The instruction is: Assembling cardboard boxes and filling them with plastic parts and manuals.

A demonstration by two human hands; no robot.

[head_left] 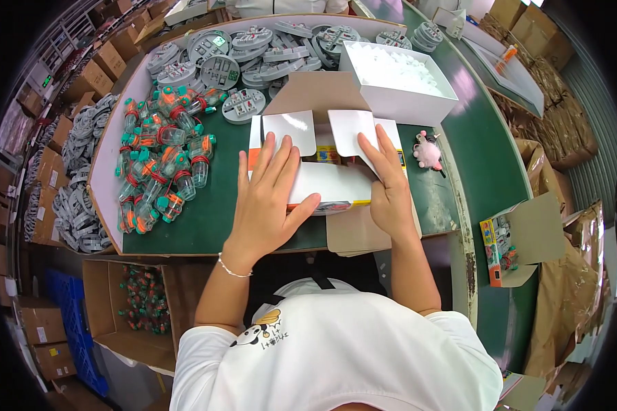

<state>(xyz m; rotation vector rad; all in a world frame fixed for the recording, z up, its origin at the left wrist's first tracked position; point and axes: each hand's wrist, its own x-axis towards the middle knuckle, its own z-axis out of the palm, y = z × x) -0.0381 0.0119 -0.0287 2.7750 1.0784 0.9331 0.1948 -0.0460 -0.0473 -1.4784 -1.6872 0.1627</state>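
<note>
In front of me lies a cardboard box (332, 179) with white panels, colourful printed edges and raised flaps. Its brown back flap (315, 92) stands up, and printed items show through the gap between the white side flaps. My left hand (271, 195) rests flat over the left part, fingers spread and thumb out, against the left white flap (291, 130). On the other side my right hand (392, 192) leans on the right white flap (349, 137). Its index and middle fingers are stretched out; the thumb is mostly hidden. Neither hand visibly grips anything.
Clear bottles (168, 157) with green and orange caps pile up at left. Behind are round grey devices (243, 103). A white carton (445, 103) of small white pieces stands at back right, near a pink plush toy (428, 154). Another open printed box (497, 253) sits far right.
</note>
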